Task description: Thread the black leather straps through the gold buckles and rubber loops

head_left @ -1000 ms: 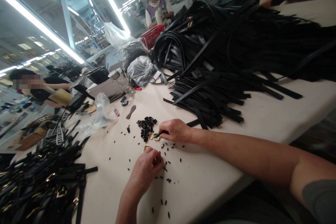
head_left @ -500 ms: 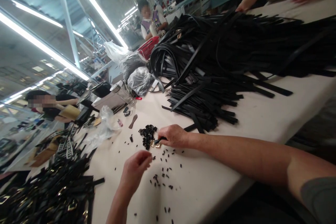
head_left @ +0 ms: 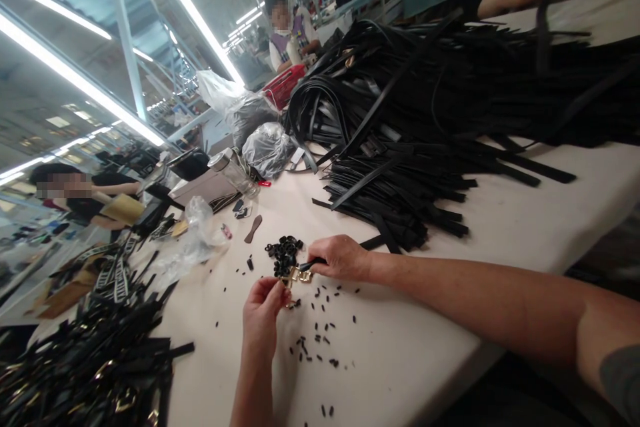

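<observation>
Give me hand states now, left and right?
Left hand: closed, fingertips pinching the gold buckle.
Right hand: closed on a black strap end at the buckle.

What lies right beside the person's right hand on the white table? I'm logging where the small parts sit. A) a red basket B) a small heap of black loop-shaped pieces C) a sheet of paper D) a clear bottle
B: the small heap of black loop-shaped pieces sits on the white table just left of the right hand, near the gold metal buckle.

Right hand (head_left: 343, 257) pinches black strap end (head_left: 316, 261) at gold buckle (head_left: 300, 274); left hand (head_left: 263, 310) touches buckle beside black loops (head_left: 284, 253).
</observation>
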{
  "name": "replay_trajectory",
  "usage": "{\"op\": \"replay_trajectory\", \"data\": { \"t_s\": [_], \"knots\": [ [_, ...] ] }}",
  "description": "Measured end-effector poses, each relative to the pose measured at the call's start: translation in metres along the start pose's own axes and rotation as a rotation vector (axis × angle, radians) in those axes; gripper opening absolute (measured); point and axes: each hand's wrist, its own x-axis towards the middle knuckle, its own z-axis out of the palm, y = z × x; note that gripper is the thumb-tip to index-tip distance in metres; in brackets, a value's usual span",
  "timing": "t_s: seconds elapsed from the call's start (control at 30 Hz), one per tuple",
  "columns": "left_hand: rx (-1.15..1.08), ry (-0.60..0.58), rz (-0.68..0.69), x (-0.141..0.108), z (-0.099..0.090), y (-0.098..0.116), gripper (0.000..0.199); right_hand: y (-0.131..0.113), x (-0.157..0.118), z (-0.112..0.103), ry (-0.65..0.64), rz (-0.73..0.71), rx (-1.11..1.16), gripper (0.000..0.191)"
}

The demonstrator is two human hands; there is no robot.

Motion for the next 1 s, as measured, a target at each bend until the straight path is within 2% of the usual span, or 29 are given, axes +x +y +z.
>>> {"op": "replay_trajectory", "data": {
  "t_s": [0.13,0.3,0.43,0.57,0.7,0.87,1.0],
  "knots": [
    [-0.202,0.024,-0.129,-0.001,0.011,0.001,0.050,-0.008,-0.002,0.001,-0.025,-0.022,0.007,0.006],
    [-0.306,-0.021,-0.205,-0.006,0.022,-0.001,0.044,-0.016,-0.005,0.001,-0.026,-0.035,-0.009,0.005],
    [-0.314,-0.019,-0.162,-0.006,0.023,-0.003,0.042,-0.017,-0.006,0.003,0.001,-0.081,0.044,0.007],
    [-0.331,0.004,-0.164,-0.005,0.022,-0.004,0.049,-0.018,-0.007,0.006,0.071,-0.112,0.142,0.007],
    [-0.344,-0.047,-0.182,-0.006,0.023,-0.005,0.051,-0.019,-0.007,0.007,0.121,-0.116,0.186,0.006],
    [-0.313,-0.100,-0.155,-0.010,0.023,-0.003,0.040,-0.020,-0.007,0.006,0.100,-0.067,0.225,0.008],
    [-0.195,-0.139,-0.084,-0.012,0.018,-0.003,0.035,-0.021,-0.007,0.004,0.071,-0.025,0.259,0.009]
  ]
}}
